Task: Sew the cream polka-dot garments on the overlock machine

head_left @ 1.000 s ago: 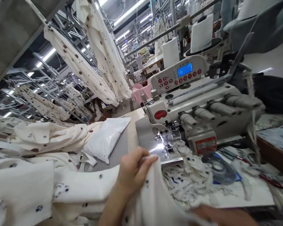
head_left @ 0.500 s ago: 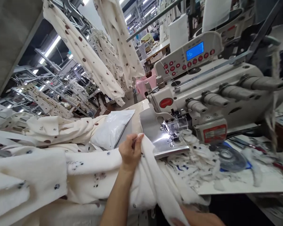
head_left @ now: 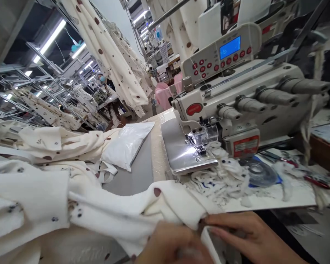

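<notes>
Cream fleece fabric [head_left: 170, 201] with brown dots and paw prints stretches across the front of the table. My right hand [head_left: 242, 233], at the lower right, pinches the fabric's edge between thumb and fingers. Beside it, at the bottom middle, my left hand [head_left: 173, 244] is curled on the same fabric. Motion blurs this hand, and its fingertips are partly hidden. Beyond both hands stands an overlock sewing machine [head_left: 236, 106], its metal plate [head_left: 178, 150] lit by a lamp and bare of fabric.
A white plastic packet [head_left: 128, 143] lies left of the machine. Fabric scraps [head_left: 222, 172] are heaped by its plate, near a clear round dish [head_left: 261, 172] and red-handled tools [head_left: 316, 181]. Dotted fabric [head_left: 112, 55] hangs behind. More cream pieces [head_left: 27, 205] are piled at left.
My left hand has come down and right, away from the machine plate, to beside my right hand. My right hand has risen further into view. The fabric's near end has shifted with them.
</notes>
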The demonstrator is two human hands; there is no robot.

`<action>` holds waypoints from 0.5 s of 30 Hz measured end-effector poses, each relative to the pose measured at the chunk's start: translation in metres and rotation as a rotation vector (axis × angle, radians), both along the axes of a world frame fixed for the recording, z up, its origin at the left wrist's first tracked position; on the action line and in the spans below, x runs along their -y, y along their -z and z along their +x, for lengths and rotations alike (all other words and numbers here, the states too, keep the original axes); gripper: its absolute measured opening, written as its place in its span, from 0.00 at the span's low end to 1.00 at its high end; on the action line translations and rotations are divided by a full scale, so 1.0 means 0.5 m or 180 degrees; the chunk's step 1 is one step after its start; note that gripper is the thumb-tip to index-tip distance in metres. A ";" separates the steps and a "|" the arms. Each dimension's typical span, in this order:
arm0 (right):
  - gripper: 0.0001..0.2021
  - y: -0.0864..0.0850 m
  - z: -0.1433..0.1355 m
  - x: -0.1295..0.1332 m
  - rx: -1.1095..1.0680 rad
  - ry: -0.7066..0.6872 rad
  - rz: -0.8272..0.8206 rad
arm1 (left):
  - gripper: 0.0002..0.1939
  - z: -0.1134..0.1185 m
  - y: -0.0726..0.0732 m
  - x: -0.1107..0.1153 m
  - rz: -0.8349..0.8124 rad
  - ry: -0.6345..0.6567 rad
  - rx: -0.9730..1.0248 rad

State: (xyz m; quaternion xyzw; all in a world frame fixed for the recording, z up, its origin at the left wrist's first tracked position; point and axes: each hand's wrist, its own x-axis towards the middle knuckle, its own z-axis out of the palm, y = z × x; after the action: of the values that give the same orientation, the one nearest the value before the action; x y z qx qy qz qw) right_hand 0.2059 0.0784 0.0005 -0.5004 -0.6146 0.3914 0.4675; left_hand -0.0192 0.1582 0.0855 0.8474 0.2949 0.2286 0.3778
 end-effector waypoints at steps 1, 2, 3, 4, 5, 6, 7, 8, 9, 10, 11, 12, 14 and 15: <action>0.11 0.002 0.008 0.002 0.0014 -0.0118 -0.0037 | 0.11 0.021 0.020 -0.016 -0.0047 0.0193 -0.0005; 0.12 0.006 0.015 0.008 0.0054 -0.0191 -0.0066 | 0.11 0.042 0.037 -0.035 -0.0071 0.0337 0.0023; 0.12 0.013 0.021 0.018 0.0112 -0.0242 -0.0095 | 0.10 0.060 0.050 -0.055 -0.0072 0.0406 0.0068; 0.12 0.023 0.025 0.030 0.0155 -0.0239 -0.0149 | 0.09 0.074 0.059 -0.073 -0.0057 0.0387 0.0099; 0.13 0.034 0.027 0.044 0.0137 -0.0153 -0.0261 | 0.09 0.084 0.065 -0.088 -0.0034 0.0316 0.0114; 0.15 0.048 0.026 0.058 0.0074 -0.0029 -0.0429 | 0.08 0.089 0.068 -0.098 -0.0022 0.0253 0.0095; 0.18 0.064 0.021 0.070 -0.0017 0.0118 -0.0622 | 0.08 0.092 0.068 -0.103 -0.0013 0.0284 0.0053; 0.20 0.080 0.013 0.078 -0.0118 0.0245 -0.0808 | 0.08 0.092 0.065 -0.106 -0.0002 0.0355 0.0015; 0.22 0.096 0.002 0.083 -0.0197 0.0330 -0.0964 | 0.08 0.092 0.060 -0.107 0.0005 0.0441 -0.0035; 0.22 0.111 -0.011 0.082 -0.0230 0.0360 -0.1062 | 0.09 0.092 0.054 -0.107 -0.0004 0.0538 -0.0105; 0.21 0.124 -0.024 0.078 -0.0200 0.0334 -0.1074 | 0.11 0.092 0.045 -0.108 -0.0044 0.0660 -0.0208; 0.20 0.133 -0.036 0.070 -0.0142 0.0262 -0.1034 | 0.15 0.092 0.036 -0.111 -0.0098 0.0792 -0.0355; 0.17 0.137 -0.054 0.051 -0.0012 0.0134 -0.0847 | 0.20 0.092 0.019 -0.120 -0.0188 0.1002 -0.0735; 0.17 0.132 -0.058 0.042 0.0069 0.0123 -0.0694 | 0.19 0.092 0.012 -0.125 -0.0249 0.1058 -0.0881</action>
State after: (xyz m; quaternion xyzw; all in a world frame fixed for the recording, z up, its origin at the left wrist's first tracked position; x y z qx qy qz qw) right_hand 0.1770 0.0572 -0.0657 -0.5642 -0.5637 0.4415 0.4111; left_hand 0.0266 0.2207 0.0794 0.8923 0.2088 0.0331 0.3988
